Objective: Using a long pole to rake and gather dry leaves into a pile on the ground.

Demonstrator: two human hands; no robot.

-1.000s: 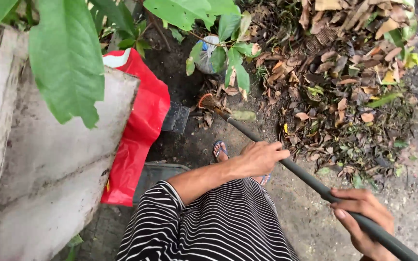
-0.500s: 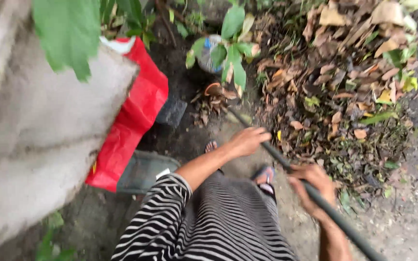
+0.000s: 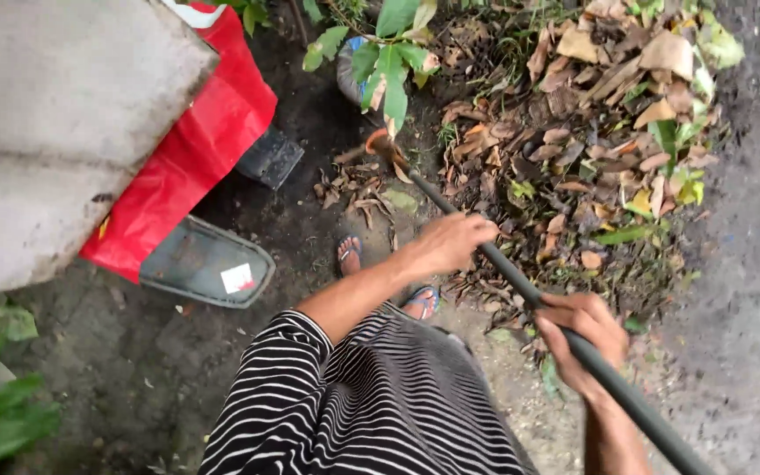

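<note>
Both hands are closed around 1 long dark handle [image 3: 521, 286]: the left hand [image 3: 450, 242] grips it further down toward the working end, knuckles up, and the right hand [image 3: 584, 339] wraps it higher up, nearer the body. That handle runs diagonally from the lower right up to a small orange-brown head [image 3: 380, 143], which sits on the dark soil just beside a few scattered dry leaves [image 3: 354, 189] at the foot of a young green plant [image 3: 389, 66]. It looks like a rake or broom, though the head is too small to tell which.

For a clean stroke, the forward hand should steer and press lightly while the rear hand draws, keeping the head low and flat so it catches the loose leaves without snagging the plant stem. Just to the right lies a large heap of brown and green leaves [image 3: 591, 132]. Feet in blue flip-flops [image 3: 349, 255] stand close to the handle's path. Off to the left sit a red bag [image 3: 195, 149], a grey slab [image 3: 54, 114] and a dark oval tray [image 3: 204, 264].
</note>
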